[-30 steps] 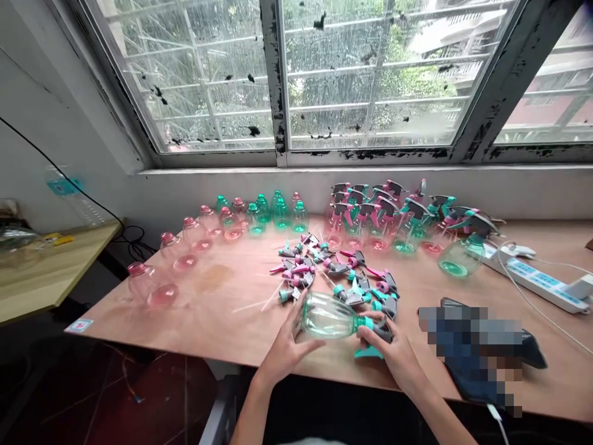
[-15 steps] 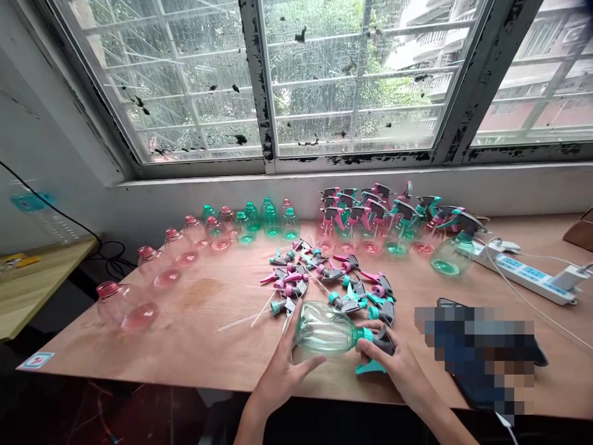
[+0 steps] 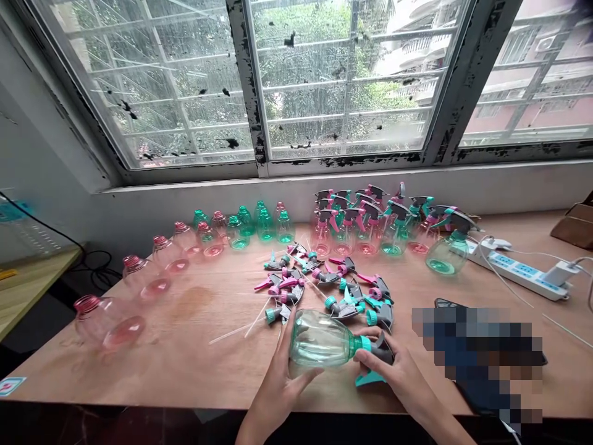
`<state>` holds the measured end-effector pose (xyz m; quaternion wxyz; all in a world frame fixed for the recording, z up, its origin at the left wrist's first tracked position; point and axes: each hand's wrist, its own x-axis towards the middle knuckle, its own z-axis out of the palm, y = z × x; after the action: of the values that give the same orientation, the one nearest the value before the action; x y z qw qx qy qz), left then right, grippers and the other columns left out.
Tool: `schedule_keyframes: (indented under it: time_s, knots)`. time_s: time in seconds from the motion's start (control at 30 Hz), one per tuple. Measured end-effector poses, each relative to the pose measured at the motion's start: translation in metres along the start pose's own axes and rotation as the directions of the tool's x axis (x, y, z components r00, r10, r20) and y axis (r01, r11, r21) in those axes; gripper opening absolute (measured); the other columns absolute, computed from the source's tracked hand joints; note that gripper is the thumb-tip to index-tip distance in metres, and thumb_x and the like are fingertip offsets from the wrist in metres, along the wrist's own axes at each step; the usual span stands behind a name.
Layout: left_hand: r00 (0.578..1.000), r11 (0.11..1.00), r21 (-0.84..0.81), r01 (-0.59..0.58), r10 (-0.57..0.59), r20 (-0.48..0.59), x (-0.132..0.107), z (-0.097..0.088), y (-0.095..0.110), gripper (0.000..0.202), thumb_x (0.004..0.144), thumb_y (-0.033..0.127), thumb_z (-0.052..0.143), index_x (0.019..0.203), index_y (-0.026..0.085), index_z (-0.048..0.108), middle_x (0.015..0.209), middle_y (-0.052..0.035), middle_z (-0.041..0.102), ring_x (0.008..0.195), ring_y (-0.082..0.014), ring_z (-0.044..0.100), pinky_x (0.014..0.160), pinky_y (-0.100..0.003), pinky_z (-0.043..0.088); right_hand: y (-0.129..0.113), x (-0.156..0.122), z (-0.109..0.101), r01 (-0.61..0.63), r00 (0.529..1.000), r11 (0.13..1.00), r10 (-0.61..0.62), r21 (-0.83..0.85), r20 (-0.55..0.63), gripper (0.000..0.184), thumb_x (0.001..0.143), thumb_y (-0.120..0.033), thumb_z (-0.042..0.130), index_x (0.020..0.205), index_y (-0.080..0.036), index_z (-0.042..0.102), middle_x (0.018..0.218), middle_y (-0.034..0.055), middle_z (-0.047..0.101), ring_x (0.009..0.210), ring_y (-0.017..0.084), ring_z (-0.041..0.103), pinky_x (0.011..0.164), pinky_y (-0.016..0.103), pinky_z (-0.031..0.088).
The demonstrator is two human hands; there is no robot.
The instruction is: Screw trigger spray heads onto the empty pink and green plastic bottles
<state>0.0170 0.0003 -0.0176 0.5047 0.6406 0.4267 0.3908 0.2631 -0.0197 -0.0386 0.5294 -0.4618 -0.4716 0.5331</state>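
A clear green spray bottle [image 3: 320,339] lies on its side between my hands, its neck pointing right. My left hand [image 3: 285,374] cups the base end, thumb below and fingers behind. On the neck end, my right hand [image 3: 386,364] grips the grey and teal spray head [image 3: 380,350], which sits on the bottle's mouth. The teal trigger [image 3: 369,378] points down toward me. Just beyond the bottle lies a pile of loose spray heads [image 3: 340,306], grey with pink or teal parts, some with thin clear tubes.
Pink and green bottles without heads [image 3: 238,232] stand in a curved row at left and back. Bottles with spray heads [image 3: 368,232] stand together at the back right. A white power strip [image 3: 519,272] with cables and a blurred dark object [image 3: 482,358] lie on the right.
The view has shifted slightly, so the bottles at left appear farther left and lower. Both hands keep the same hold on the spray bottle.
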Motion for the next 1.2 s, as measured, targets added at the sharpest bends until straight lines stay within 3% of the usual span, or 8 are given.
schedule_keyframes:
  time_s: [0.13, 0.27, 0.53, 0.63, 0.73, 0.9, 1.07, 1.2]
  knots:
    - [0.999, 0.999, -0.019, 0.034, -0.034, -0.015, -0.001, 0.000, -0.003, 0.110, 0.084, 0.041, 0.081, 0.165, 0.034, 0.008, 0.176, -0.0027, 0.012, 0.162, -0.0304, 0.009, 0.132, -0.048, 0.012, 0.000, -0.001, 0.000, 0.029, 1.000, 0.999, -0.029, -0.017, -0.002, 0.032, 0.084, -0.044, 0.084, 0.104, -0.023, 0.070, 0.079, -0.0021, 0.071, 0.071, 0.020, 0.068, 0.067, 0.030, 0.059]
    - [0.998, 0.994, -0.096, 0.056, -0.057, -0.008, 0.000, -0.002, -0.004, 0.102, 0.086, 0.048, 0.078, 0.165, 0.027, 0.017, 0.173, -0.0084, 0.024, 0.159, -0.0347, 0.020, 0.131, -0.048, 0.018, -0.001, -0.001, -0.001, 0.053, 0.999, 0.997, -0.053, -0.052, 0.009, 0.031, 0.082, -0.043, 0.085, 0.103, -0.023, 0.073, 0.093, 0.0015, 0.075, 0.086, 0.025, 0.070, 0.071, 0.032, 0.061]
    - [0.999, 0.997, -0.079, 0.000, -0.003, -0.038, 0.001, 0.002, -0.013, 0.094, 0.086, 0.046, 0.078, 0.163, 0.035, 0.025, 0.172, -0.0035, 0.027, 0.158, -0.0351, 0.024, 0.130, -0.048, 0.022, 0.005, -0.001, -0.003, -0.030, 1.000, 1.000, 0.030, 0.007, -0.003, 0.039, 0.081, -0.053, 0.083, 0.102, -0.022, 0.069, 0.071, -0.0015, 0.072, 0.066, 0.021, 0.069, 0.065, 0.031, 0.058]
    - [0.998, 0.997, -0.072, -0.036, 0.032, -0.058, 0.003, 0.002, -0.026, 0.103, 0.083, 0.052, 0.078, 0.165, 0.032, 0.019, 0.171, -0.0063, 0.031, 0.157, -0.0375, 0.027, 0.130, -0.050, 0.022, 0.005, -0.001, -0.003, -0.021, 1.000, 1.000, 0.021, -0.010, -0.019, 0.042, 0.079, -0.056, 0.084, 0.100, -0.022, 0.071, 0.072, -0.0011, 0.071, 0.066, 0.022, 0.068, 0.063, 0.032, 0.057]
    - [0.998, 0.997, -0.057, -0.044, 0.042, -0.040, 0.003, -0.001, -0.036, 0.114, 0.077, 0.056, 0.083, 0.166, 0.030, 0.015, 0.171, -0.0073, 0.029, 0.159, -0.0411, 0.018, 0.130, -0.053, 0.019, 0.003, 0.000, -0.004, 0.015, 1.000, 0.998, -0.015, -0.064, 0.001, 0.040, 0.079, -0.055, 0.083, 0.101, -0.023, 0.073, 0.075, -0.0011, 0.071, 0.066, 0.022, 0.067, 0.064, 0.032, 0.057]
    - [1.000, 0.994, -0.113, -0.005, 0.006, 0.012, -0.001, -0.005, -0.038, 0.114, 0.076, 0.062, 0.080, 0.166, 0.028, 0.018, 0.165, -0.0123, 0.041, 0.158, -0.0433, 0.018, 0.129, -0.056, 0.022, 0.000, -0.002, -0.004, 0.001, 0.999, 0.999, 0.001, -0.033, 0.042, 0.036, 0.080, -0.051, 0.083, 0.102, -0.024, 0.072, 0.082, -0.0002, 0.074, 0.071, 0.023, 0.070, 0.067, 0.033, 0.058]
    - [1.000, 0.998, -0.062, -0.004, 0.002, -0.024, -0.001, -0.002, -0.035, 0.108, 0.079, 0.063, 0.077, 0.165, 0.026, 0.023, 0.169, -0.0115, 0.034, 0.158, -0.0417, 0.022, 0.130, -0.054, 0.015, 0.004, 0.000, -0.002, 0.014, 1.000, 1.000, -0.014, -0.010, -0.019, 0.040, 0.080, -0.056, 0.083, 0.099, -0.022, 0.071, 0.065, -0.0024, 0.069, 0.064, 0.023, 0.068, 0.064, 0.034, 0.056]
    - [0.997, 0.997, 0.044, -0.057, 0.060, -0.057, 0.002, 0.000, -0.035, 0.106, 0.078, 0.059, 0.080, 0.164, 0.030, 0.025, 0.171, -0.0073, 0.029, 0.159, -0.0410, 0.014, 0.131, -0.055, 0.012, 0.005, 0.002, -0.003, -0.011, 1.000, 1.000, 0.010, -0.003, -0.014, 0.044, 0.079, -0.058, 0.083, 0.099, -0.021, 0.070, 0.069, -0.0014, 0.069, 0.063, 0.023, 0.068, 0.062, 0.034, 0.055]
